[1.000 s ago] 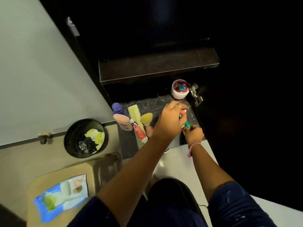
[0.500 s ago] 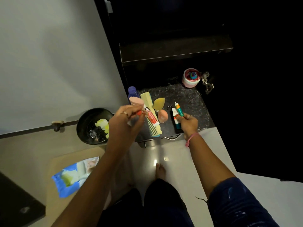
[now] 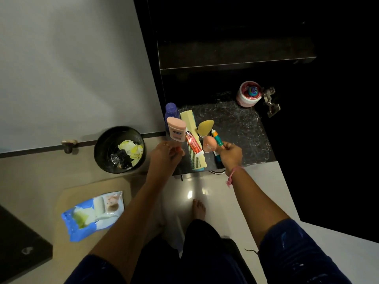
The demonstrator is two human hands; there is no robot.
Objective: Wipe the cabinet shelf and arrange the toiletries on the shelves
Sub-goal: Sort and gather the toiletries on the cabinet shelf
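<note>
Dark shelf (image 3: 246,124): right hand (image 3: 230,155) grips green tube (image 3: 217,137); left hand (image 3: 164,155) pinches small red cap (image 3: 178,149)

On the lower shelf (image 3: 242,128), along its left edge, a bottle (image 3: 171,111) stands behind an upturned tube (image 3: 176,130), with the comb (image 3: 193,140) just to their right and a toothpaste tube (image 3: 193,144) lying across it. Right of the comb sit two sponges (image 3: 205,127), then the small tube (image 3: 217,138) held in the right hand (image 3: 230,155); the left hand (image 3: 164,155) is at the shelf's front left corner. The jar (image 3: 248,94) stands far back right (beside a hinge (image 3: 270,101)), while the bin (image 3: 120,149) stands on the floor left of the shelf, the wipes pack (image 3: 94,214) nearer on a board (image 3: 61,242).
</note>
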